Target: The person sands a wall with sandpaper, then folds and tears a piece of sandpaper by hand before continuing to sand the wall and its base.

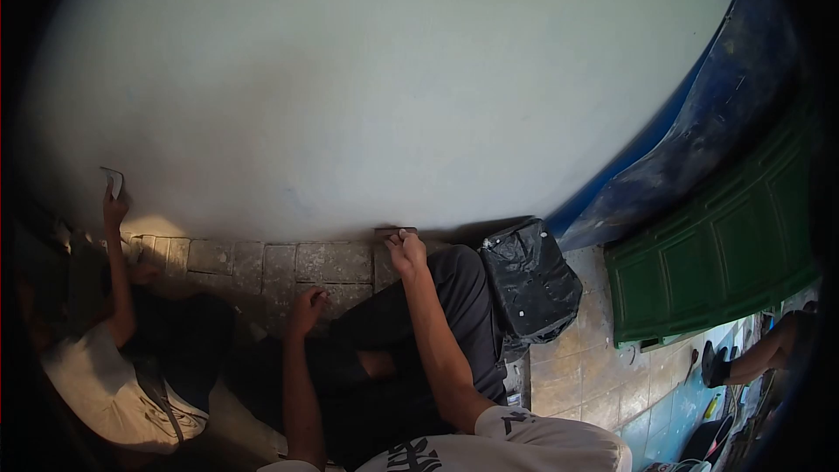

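Note:
My right hand (406, 251) reaches forward to the foot of a white wall (376, 87) and grips a small flat scraper-like tool (395, 231) pressed against the wall's bottom edge. My left hand (307, 307) rests lower, fingers curled, against the grey paving stones (323, 262); it seems to hold nothing. My legs in dark trousers (454, 297) are folded under me.
At the left a co-worker in a light shirt (96, 385) crouches, one hand (114, 208) holding a flat tool (114, 182) to the wall. A black plastic bag (529, 280) stands right of my knee. A blue frame and green door (717, 253) are at right.

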A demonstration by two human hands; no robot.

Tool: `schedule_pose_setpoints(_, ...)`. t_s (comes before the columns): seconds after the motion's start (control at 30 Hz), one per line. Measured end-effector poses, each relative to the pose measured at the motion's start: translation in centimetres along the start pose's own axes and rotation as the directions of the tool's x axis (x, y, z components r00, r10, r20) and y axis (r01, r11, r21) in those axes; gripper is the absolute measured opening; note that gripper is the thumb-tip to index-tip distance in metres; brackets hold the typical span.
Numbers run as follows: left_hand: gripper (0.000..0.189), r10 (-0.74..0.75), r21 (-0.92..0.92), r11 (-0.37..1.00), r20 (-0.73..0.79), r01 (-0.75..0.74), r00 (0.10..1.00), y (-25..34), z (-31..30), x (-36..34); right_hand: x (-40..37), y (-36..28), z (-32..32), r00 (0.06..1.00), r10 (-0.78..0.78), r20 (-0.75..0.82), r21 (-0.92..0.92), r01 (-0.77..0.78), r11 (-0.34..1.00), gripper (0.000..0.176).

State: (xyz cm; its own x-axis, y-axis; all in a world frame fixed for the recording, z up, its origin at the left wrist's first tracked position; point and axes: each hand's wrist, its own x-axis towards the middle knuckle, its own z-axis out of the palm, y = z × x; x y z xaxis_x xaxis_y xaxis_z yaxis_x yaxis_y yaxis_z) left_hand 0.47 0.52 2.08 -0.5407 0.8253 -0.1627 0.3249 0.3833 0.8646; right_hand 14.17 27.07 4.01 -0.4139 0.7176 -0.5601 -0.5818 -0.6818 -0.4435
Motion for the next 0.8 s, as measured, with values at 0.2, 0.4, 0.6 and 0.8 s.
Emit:
schedule_pose_setpoints(0.2, 0.022, -0.008, -0.018, 1.0, 0.012, 0.009, 1.0, 1.0, 0.0, -0.6, -0.8, 0.1, -0.6, 0.999, -0.037, 0.021, -0.051, 0.038, 0.998, 0.017)
schedule_pose_setpoints(0.4, 0.021, -0.002, -0.102, 0.995, -0.012, 0.001, 1.0, 1.4, 0.0, 0.1, -2.3, -0.7, -1.0, 0.998, -0.033, 0.051, -0.116, 0.038, 0.993, 0.015)
schedule_pose_setpoints(0.6, 0.029, 0.11, -0.292, 0.945, -0.142, -0.148, 0.984, 1.5, -0.7, 1.5, -3.2, -0.5, -0.8, 0.988, -0.078, 0.131, -0.239, 0.108, 0.965, 0.014)
schedule_pose_setpoints(0.8, 0.036, 0.214, -0.23, 0.932, -0.276, -0.28, 0.937, -5.9, -0.2, 4.0, -1.1, 1.6, -1.6, 0.978, -0.196, 0.077, -0.165, 0.206, 0.965, 0.012)
